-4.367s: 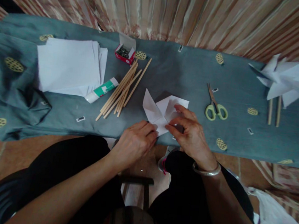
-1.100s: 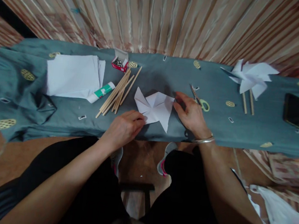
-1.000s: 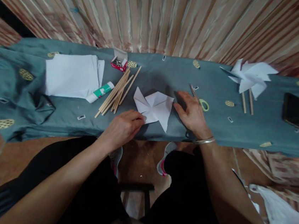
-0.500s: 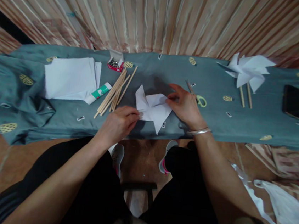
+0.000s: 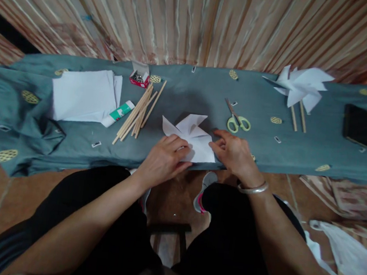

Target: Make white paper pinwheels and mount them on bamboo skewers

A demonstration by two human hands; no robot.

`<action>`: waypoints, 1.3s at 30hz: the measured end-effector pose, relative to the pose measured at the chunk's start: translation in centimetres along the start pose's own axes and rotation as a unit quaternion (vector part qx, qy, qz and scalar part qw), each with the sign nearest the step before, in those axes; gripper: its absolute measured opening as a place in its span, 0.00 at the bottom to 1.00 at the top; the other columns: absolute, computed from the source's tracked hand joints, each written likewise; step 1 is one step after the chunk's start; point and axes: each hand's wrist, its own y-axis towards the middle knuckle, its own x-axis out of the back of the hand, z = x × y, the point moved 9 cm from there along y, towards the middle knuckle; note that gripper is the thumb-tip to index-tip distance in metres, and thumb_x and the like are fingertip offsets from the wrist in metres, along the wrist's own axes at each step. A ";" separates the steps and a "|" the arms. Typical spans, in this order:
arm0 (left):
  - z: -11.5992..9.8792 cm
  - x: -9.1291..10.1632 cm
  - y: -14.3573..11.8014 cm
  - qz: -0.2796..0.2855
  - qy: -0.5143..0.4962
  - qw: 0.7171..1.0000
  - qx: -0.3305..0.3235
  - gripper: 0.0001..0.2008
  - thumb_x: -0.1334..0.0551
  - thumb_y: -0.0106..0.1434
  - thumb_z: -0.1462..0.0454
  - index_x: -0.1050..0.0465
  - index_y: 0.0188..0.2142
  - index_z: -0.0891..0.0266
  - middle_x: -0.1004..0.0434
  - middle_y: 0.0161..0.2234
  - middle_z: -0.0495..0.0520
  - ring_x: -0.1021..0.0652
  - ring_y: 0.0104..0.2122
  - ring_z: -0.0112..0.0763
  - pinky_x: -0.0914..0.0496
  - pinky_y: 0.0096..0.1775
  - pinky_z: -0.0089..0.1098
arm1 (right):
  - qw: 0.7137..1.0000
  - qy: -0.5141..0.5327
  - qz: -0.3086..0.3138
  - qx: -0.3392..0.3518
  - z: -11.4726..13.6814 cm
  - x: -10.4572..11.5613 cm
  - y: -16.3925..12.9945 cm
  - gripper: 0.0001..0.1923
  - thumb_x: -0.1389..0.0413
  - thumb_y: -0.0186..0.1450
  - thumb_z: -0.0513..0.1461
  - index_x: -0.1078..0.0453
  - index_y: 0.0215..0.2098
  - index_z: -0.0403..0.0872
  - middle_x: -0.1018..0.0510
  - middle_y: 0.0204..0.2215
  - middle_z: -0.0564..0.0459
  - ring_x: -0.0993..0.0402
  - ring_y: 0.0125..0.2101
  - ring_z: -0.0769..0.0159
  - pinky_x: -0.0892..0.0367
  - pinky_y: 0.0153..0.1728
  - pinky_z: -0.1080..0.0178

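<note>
A white paper pinwheel (image 5: 192, 132) with cut blades lies near the front edge of the cloth-covered table. My left hand (image 5: 166, 155) is closed on its near left part, fingers over the paper and thumb lower down. My right hand (image 5: 235, 156), wearing a silver bangle, is at the pinwheel's right edge; its fingertips touch or nearly touch the paper, fingers curved and a little apart. Scissors (image 5: 237, 120) with light green handles lie just beyond my right hand. To the left of the pinwheel is a loose pile of wooden sticks (image 5: 136, 117).
Left of the sticks are a green-and-white glue stick (image 5: 120, 112), a stack of white paper (image 5: 83, 94) and an opened red box (image 5: 139, 78) of small metal pieces. Farther right lie white pinwheels (image 5: 302, 86) on sticks and a black phone (image 5: 357, 124). A striped curtain (image 5: 189, 20) hangs behind the table.
The pinwheel has been turned and lies slightly nearer the front edge. My left hand has moved right onto it. My right hand has come down toward me, uncovering the scissors.
</note>
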 end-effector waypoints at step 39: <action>-1.1 -1.9 -1.0 0.057 0.024 0.998 0.017 0.08 0.45 0.69 0.68 0.27 0.39 0.66 0.25 0.35 0.56 0.27 0.37 0.37 0.27 0.38 0.35 | 0.977 0.168 0.023 0.127 3.4 -0.8 0.7 0.02 0.40 0.62 0.39 0.25 0.33 0.51 0.37 0.64 0.51 0.37 0.62 0.51 0.39 0.60 0.42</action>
